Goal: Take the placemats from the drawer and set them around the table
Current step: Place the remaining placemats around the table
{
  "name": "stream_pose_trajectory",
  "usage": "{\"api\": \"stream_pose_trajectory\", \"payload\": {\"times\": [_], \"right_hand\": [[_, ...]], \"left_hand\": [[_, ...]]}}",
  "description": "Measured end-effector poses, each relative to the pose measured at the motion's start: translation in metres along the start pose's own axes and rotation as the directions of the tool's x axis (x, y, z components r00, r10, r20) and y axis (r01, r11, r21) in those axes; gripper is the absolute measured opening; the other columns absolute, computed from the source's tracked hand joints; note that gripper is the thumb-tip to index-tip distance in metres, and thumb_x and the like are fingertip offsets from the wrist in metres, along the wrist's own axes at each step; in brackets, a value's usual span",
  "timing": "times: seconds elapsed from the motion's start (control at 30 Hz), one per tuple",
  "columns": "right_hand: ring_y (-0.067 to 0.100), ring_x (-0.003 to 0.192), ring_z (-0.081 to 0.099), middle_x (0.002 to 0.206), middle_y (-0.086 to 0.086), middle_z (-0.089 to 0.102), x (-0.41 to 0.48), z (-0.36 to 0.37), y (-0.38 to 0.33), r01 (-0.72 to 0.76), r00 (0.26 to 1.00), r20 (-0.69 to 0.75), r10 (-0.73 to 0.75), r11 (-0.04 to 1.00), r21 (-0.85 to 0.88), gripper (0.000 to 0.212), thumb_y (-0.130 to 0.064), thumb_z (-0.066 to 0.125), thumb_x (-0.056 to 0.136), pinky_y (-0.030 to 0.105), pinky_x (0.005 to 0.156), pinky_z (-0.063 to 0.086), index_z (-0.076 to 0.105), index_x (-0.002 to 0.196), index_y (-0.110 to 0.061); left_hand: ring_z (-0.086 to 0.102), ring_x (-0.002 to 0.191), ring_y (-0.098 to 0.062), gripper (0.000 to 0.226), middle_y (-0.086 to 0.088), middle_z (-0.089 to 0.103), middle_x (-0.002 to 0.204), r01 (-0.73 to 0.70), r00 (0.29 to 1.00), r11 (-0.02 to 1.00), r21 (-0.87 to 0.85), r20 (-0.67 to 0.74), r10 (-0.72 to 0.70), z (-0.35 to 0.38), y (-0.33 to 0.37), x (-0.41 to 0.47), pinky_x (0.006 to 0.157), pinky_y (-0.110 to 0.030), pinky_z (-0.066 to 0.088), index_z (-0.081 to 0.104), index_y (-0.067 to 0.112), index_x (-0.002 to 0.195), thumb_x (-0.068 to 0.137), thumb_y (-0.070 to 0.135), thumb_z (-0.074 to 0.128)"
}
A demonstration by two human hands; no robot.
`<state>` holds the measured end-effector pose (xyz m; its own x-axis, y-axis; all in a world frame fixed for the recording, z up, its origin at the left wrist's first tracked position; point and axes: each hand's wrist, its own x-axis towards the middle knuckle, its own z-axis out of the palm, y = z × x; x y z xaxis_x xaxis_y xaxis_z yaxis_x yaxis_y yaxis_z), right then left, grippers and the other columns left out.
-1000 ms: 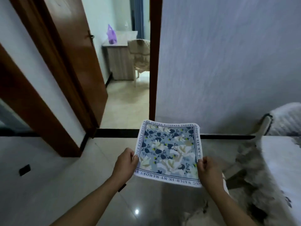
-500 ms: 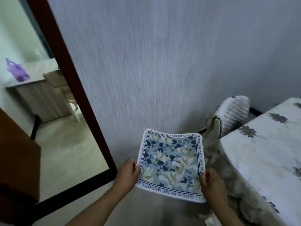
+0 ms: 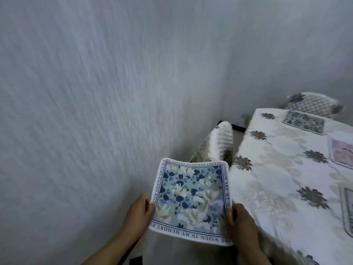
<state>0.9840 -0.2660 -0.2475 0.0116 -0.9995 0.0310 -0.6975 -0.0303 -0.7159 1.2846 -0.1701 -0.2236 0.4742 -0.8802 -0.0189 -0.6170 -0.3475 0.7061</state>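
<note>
Blue floral placemat [image 3: 191, 197] is pinched at both sides by left hand [image 3: 140, 212] and right hand [image 3: 239, 219]; being limp, it could sag and snag the bench [image 3: 277, 169] edge.

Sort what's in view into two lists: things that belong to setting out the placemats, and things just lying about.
Part of the job:
- blue floral placemat, held by the left hand and right hand
- table with patterned cloth
- blue mat at the far end, already laid
- pink mat, already laid
- mat at the right edge, partly cut off

Just there:
- near chair
- far chair
- wall
</note>
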Motion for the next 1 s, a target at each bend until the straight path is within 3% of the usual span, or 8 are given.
{"api": "stream_pose_trajectory", "payload": {"times": [0.13,0.23,0.37,0.5,0.6,0.7,0.87,1.0], "right_hand": [[0.02,0.057,0.05,0.062,0.003,0.051,0.034,0.002,-0.016,-0.16,0.976,-0.143,0.162,0.987,0.021,0.028,-0.025,0.06,0.09,0.037,0.054,0.039,0.04,0.072,-0.02],[0.023,0.058,0.051,0.063,0.006,0.052,0.054,-0.003,-0.019,-0.283,0.917,-0.265,0.297,0.955,0.09,0.025,-0.025,0.059,0.09,0.036,0.053,0.038,0.042,0.074,-0.017],[0.024,0.057,0.048,0.059,0.009,0.049,0.083,-0.012,0.002,-0.43,0.786,-0.397,0.475,0.88,0.201,0.027,-0.027,0.059,0.09,0.033,0.053,0.038,0.041,0.072,-0.016],[0.022,0.054,0.049,0.055,0.01,0.048,0.14,-0.015,0.035,-0.518,0.621,-0.509,0.596,0.799,0.305,0.027,-0.023,0.063,0.087,0.032,0.056,0.042,0.043,0.071,-0.015],[0.021,0.055,0.05,0.057,0.011,0.049,0.199,-0.02,0.057,-0.56,0.566,-0.489,0.664,0.745,0.363,0.028,-0.025,0.062,0.088,0.029,0.056,0.04,0.043,0.071,-0.015],[0.02,0.054,0.048,0.057,0.011,0.047,0.251,-0.021,0.077,-0.577,0.527,-0.481,0.7,0.711,0.402,0.028,-0.024,0.062,0.089,0.025,0.055,0.039,0.043,0.071,-0.013],[0.017,0.049,0.042,0.056,0.008,0.038,0.312,-0.019,0.097,-0.594,0.513,-0.451,0.73,0.682,0.427,0.03,-0.026,0.059,0.092,0.026,0.051,0.035,0.041,0.074,-0.01],[0.016,0.051,0.04,0.058,0.007,0.037,0.348,-0.001,0.108,-0.635,0.4,-0.444,0.802,0.592,0.497,0.031,-0.026,0.056,0.093,0.029,0.052,0.034,0.038,0.072,-0.012]], "left_hand": [[0.058,0.061,-0.014,0.02,-0.001,0.06,0.067,-0.15,0.98,0.989,-0.014,0.129,0.151,0.007,0.025,0.101,0.056,-0.034,0.047,0.048,0.02,0.073,0.09,0.022,0.057],[0.059,0.062,-0.015,0.021,-0.002,0.062,0.069,-0.262,0.937,0.964,-0.049,0.228,0.266,0.025,0.061,0.166,0.055,-0.035,0.048,0.047,0.022,0.073,0.092,0.022,0.057],[0.055,0.06,-0.007,0.019,-0.001,0.06,0.069,-0.442,0.812,0.894,-0.071,0.393,0.432,0.076,0.123,0.242,0.05,-0.021,0.038,0.047,0.024,0.077,0.094,0.025,0.054],[0.053,0.063,-0.005,0.016,0.001,0.058,0.072,-0.584,0.678,0.809,-0.065,0.508,0.531,0.145,0.186,0.318,0.054,-0.022,0.038,0.049,0.023,0.08,0.094,0.031,0.053],[0.051,0.067,-0.012,0.018,0.0,0.055,0.074,-0.652,0.603,0.753,-0.09,0.539,0.587,0.198,0.233,0.372,0.057,-0.027,0.037,0.045,0.02,0.081,0.095,0.03,0.051],[0.044,0.063,-0.007,0.022,0.004,0.049,0.073,-0.726,0.525,0.683,-0.077,0.578,0.624,0.246,0.271,0.422,0.054,-0.023,0.033,0.038,0.026,0.078,0.097,0.03,0.047],[0.047,0.065,-0.014,0.019,0.001,0.051,0.075,-0.788,0.451,0.611,-0.074,0.607,0.655,0.317,0.326,0.491,0.055,-0.029,0.032,0.042,0.023,0.08,0.098,0.027,0.047],[0.049,0.068,-0.023,0.013,-0.005,0.051,0.08,-0.835,0.336,0.543,-0.093,0.694,0.636,0.383,0.352,0.531,0.06,-0.037,0.04,0.042,0.016,0.086,0.097,0.021,0.048]]}}
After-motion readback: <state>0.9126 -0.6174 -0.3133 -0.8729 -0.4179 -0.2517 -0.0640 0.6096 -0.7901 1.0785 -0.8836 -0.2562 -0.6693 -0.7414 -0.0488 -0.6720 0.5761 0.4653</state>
